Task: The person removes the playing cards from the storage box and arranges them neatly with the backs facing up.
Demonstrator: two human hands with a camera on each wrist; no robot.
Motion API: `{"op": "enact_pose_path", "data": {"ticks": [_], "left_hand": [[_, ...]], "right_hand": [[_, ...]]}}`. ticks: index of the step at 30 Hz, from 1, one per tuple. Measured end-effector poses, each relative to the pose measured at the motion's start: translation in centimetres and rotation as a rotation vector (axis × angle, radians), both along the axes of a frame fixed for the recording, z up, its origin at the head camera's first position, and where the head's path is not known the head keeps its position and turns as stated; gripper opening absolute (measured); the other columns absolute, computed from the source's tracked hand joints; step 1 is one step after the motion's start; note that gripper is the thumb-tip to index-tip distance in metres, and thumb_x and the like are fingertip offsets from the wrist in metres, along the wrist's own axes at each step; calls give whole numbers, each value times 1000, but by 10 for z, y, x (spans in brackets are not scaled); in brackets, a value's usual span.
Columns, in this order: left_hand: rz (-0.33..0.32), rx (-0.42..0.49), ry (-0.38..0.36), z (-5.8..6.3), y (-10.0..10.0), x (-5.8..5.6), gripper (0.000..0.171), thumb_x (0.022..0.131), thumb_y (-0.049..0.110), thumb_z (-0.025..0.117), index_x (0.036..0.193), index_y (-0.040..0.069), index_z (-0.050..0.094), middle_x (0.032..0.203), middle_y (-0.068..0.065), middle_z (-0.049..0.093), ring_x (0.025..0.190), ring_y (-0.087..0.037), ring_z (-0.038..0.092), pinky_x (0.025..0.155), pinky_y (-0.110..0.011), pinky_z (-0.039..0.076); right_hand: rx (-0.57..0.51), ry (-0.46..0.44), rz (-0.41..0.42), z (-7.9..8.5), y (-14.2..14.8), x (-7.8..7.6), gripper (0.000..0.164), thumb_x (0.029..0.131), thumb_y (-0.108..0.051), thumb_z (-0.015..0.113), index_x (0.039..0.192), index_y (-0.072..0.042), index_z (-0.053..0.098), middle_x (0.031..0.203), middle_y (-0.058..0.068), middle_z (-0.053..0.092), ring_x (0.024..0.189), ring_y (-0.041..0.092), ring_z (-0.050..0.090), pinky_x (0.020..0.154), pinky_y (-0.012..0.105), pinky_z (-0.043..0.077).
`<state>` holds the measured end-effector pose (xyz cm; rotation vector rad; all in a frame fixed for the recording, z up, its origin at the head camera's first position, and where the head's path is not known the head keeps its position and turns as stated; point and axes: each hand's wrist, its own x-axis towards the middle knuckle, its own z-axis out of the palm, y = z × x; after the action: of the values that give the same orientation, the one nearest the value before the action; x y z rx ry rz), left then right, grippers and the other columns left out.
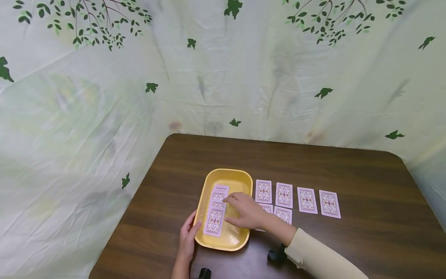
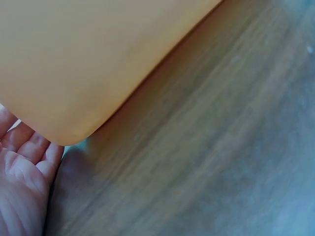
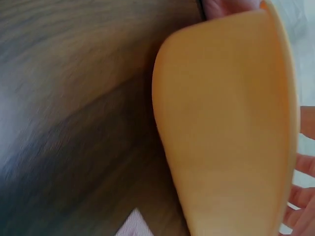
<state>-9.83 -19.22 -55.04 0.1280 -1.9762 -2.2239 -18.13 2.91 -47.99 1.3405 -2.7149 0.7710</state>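
Observation:
A yellow tray (image 1: 228, 244) stands on the table with several pink-and-white patterned playing cards (image 1: 214, 222) in it, overlapping in one column along its left half. My left hand (image 1: 187, 237) grips the tray's left side near its lower corner, thumb at the rim and fingers along the outer wall. In the left wrist view, curled fingers (image 2: 30, 142) meet the tray's wall. Over the tray reaches my right hand (image 1: 245, 211), fingers spread, its fingertips beside the card column and nothing visible in its grasp. Those fingers (image 3: 302, 196) show beyond the tray's rim in the right wrist view.
Right of the tray, more patterned cards lie backs up: a far row (image 1: 307, 200) and a nearer row (image 1: 283, 214) partly hidden by my right arm. The brown wooden table (image 1: 369, 174) ends at a leaf-printed cloth wall (image 1: 265, 89) behind and to the left.

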Motion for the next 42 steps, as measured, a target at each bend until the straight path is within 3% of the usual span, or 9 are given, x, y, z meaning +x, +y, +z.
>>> {"op": "enact_pose_path", "data": {"ticks": [7, 14, 22, 33, 42], "left_hand": [[-10, -18, 37, 1, -3, 1, 41, 92, 1, 46, 130, -12, 40, 122, -33, 46, 99, -19, 55, 80, -26, 47], [-4, -28, 32, 1, -2, 1, 41, 92, 2, 47, 130, -12, 41, 123, -31, 47, 100, -19, 55, 80, -26, 47], [-9, -23, 19, 0, 1, 0, 42, 92, 2, 47, 131, -12, 40, 126, -31, 45, 103, -16, 53, 84, -24, 45], [9, -23, 16, 0, 0, -1, 42, 91, 0, 46, 130, -13, 40, 127, -31, 44, 104, -13, 53, 85, -21, 43], [7, -19, 6, 0, 1, 0, 42, 91, 1, 46, 130, -13, 40, 126, -31, 44, 103, -14, 53, 85, -22, 43]], "right_hand": [[112, -8, -12, -5, -30, 0, 49, 81, -42, 66, 118, -12, 59, 111, 3, 56, 102, 20, 50, 82, 37, 41], [191, 26, -27, -8, -50, 3, 55, 80, -50, 64, 119, -12, 58, 117, 9, 51, 108, 23, 46, 86, 40, 39], [301, 75, -41, -20, -57, 6, 55, 73, -54, 70, 109, -14, 59, 97, 2, 48, 91, 19, 45, 74, 34, 38], [315, 92, -32, -27, -58, 5, 61, 64, -58, 73, 107, -16, 59, 96, 1, 48, 90, 18, 44, 72, 31, 37], [297, 50, -21, -27, -58, 6, 56, 64, -52, 76, 105, -17, 61, 87, -1, 43, 80, 15, 39, 66, 27, 32]]}}
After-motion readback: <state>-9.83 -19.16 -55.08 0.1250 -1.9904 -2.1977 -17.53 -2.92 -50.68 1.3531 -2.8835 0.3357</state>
